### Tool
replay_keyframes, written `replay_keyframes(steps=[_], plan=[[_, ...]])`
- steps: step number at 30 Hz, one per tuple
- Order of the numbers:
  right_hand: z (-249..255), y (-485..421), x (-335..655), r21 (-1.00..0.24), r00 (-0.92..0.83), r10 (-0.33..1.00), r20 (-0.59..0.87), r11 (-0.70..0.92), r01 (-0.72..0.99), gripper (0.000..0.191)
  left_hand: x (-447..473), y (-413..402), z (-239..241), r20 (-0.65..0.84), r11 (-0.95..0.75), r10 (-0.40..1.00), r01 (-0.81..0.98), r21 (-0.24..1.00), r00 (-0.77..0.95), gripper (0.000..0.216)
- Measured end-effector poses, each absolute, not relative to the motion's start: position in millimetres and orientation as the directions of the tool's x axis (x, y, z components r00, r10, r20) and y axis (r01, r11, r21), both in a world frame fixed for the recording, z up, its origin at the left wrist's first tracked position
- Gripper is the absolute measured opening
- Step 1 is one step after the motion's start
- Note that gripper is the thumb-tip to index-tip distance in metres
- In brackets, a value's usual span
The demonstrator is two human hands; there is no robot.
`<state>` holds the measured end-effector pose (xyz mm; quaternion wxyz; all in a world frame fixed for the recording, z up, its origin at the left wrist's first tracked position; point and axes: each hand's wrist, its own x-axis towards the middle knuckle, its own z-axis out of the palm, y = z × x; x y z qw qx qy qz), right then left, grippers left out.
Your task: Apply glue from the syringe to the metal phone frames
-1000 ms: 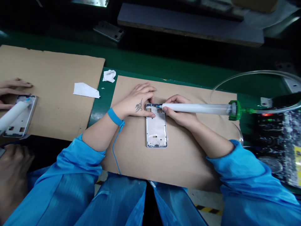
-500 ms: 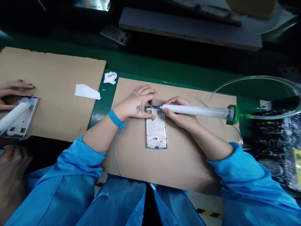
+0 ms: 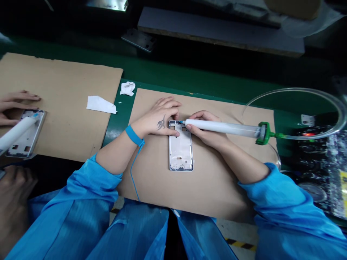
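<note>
The left hand [image 3: 159,117] is lying open with its fingers slightly spread, pressing down across the top end of a metal phone mid-frame [image 3: 181,151]. The frame is lying flat, its long side running toward 12 o'clock, at the centre of a cardboard sheet [image 3: 217,187]. The right hand [image 3: 207,130] is closing narrowly around a white-filled dispensing syringe [image 3: 222,127], pinching the barrel near its tip, and the blue-tipped nozzle is reaching the frame's corner at 10 o'clock. The barrel is running out toward 3 o'clock to a green adapter [image 3: 261,133], and a clear hose [image 3: 320,90] is looping from there around toward 2 o'clock. A blue wrist strap [image 3: 133,135] is circling the left wrist, with its blue cord [image 3: 135,180] trailing toward 6 o'clock. At 9 o'clock, a second cardboard sheet [image 3: 67,90] is lying on the green counter [image 3: 119,112] and carrying a folded white wipe [image 3: 100,104]. A crumpled wipe [image 3: 127,88] is sitting on the green surface at 11 o'clock. Farther toward 9 o'clock, a co-worker's hand [image 3: 16,103] is resting beside another phone frame [image 3: 27,146], with a second syringe [image 3: 16,131] held over it.
</note>
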<state>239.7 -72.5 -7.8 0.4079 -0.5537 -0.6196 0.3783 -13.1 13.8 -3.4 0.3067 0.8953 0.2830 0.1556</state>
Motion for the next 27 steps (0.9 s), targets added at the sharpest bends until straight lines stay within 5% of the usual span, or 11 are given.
replay_keyframes(steps=[27], plan=[[-17.6,-73.6,246.2,-0.901,-0.023,0.986,0.168,0.163,0.403,0.033,-11.0,15.4,-9.4,0.119,-0.667,0.594,0.404,0.626,0.795,0.060]])
